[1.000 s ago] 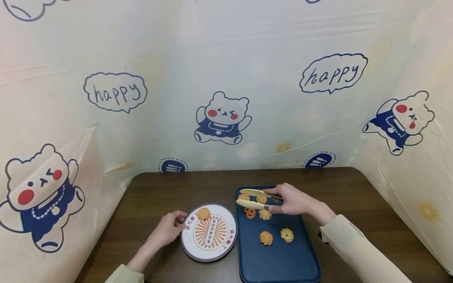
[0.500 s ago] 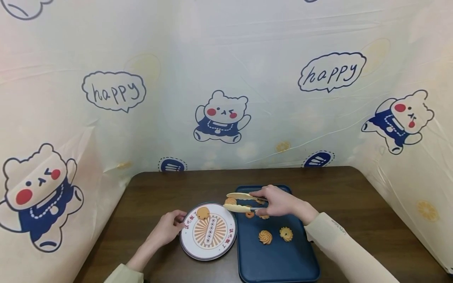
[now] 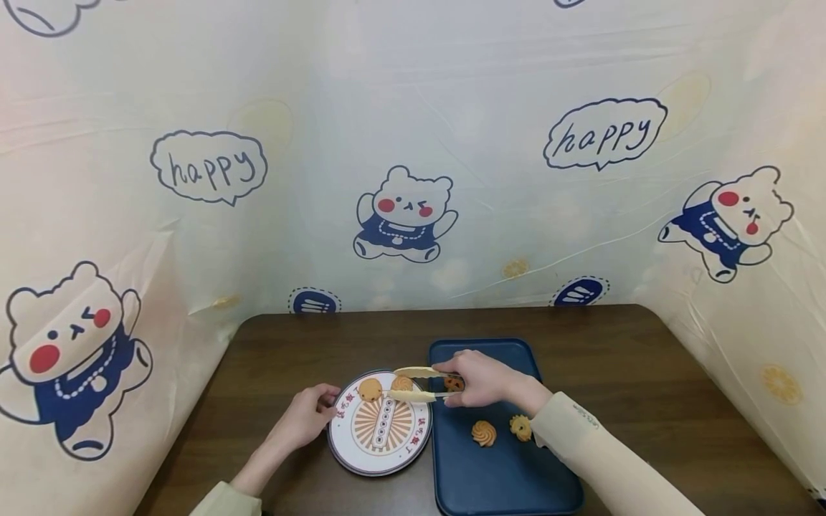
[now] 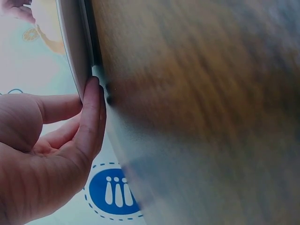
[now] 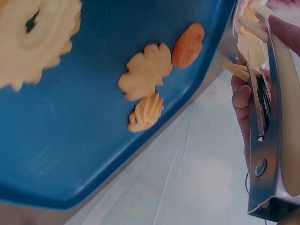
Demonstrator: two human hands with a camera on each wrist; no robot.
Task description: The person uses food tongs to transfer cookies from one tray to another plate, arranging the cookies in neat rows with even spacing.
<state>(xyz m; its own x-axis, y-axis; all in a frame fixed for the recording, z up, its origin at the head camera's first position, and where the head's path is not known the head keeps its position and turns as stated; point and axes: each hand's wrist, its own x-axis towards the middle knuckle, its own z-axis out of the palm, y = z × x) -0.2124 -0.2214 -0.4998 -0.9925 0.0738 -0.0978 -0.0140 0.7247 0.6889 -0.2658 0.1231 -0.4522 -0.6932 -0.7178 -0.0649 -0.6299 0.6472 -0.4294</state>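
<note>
My left hand pinches the left rim of a round white plate printed with an orange sunburst. In the left wrist view, the thumb lies on one side of the plate edge and the fingers on the other. My right hand grips metal tongs with cream tips. Between those tips, over the plate's upper right, is a round golden cookie. Another round cookie lies on the plate, just left of the tongs. The right wrist view shows the tongs' metal hinge end up close.
Right of the plate lies a dark blue tray. It bears a swirled cookie, a scalloped cookie and, partly behind the right hand, a pretzel-shaped cookie and others. Around the brown table hangs a printed curtain.
My right hand has moved left and slightly nearer, carrying the cookie in the tongs from the tray's far left corner to over the plate. The left hand stays at the plate rim.
</note>
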